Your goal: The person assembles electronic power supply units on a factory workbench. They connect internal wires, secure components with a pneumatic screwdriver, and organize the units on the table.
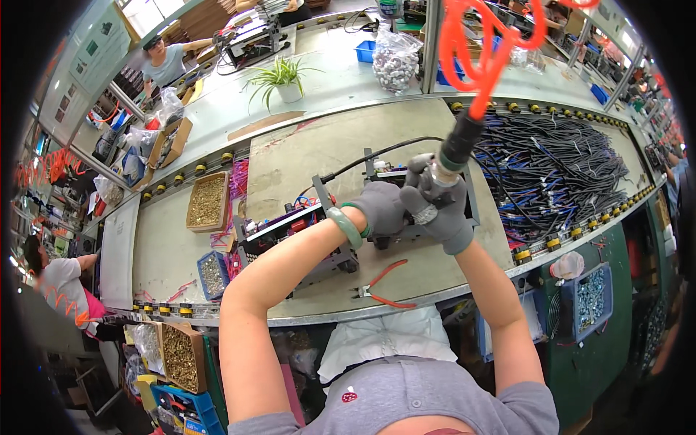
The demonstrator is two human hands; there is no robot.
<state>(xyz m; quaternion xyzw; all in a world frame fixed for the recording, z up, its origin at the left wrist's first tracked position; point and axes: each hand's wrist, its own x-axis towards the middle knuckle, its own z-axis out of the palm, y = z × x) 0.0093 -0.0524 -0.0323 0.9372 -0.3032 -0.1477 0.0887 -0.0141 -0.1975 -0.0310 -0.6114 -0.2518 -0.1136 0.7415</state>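
In its grey glove, my right hand (444,212) is closed round the lower metal end of a pneumatic screwdriver (461,139), a dark tool on an orange coiled hose (484,61). My left hand (383,209), also gloved, lies against the right one with its fingers curled; what they pinch is hidden. Both hands are over a black metal-framed device (290,221) with coloured wires and a black cable (391,147). Red-handled pliers (383,287) lie on the bench in front of the device.
Black cables with blue and white ends (551,170) are heaped at the right. A cardboard box of brass-coloured parts (208,201) and a blue bin of small metal pieces (212,275) stand left. A potted plant (289,91) sits behind; a blue screw bin (589,303) is lower right.
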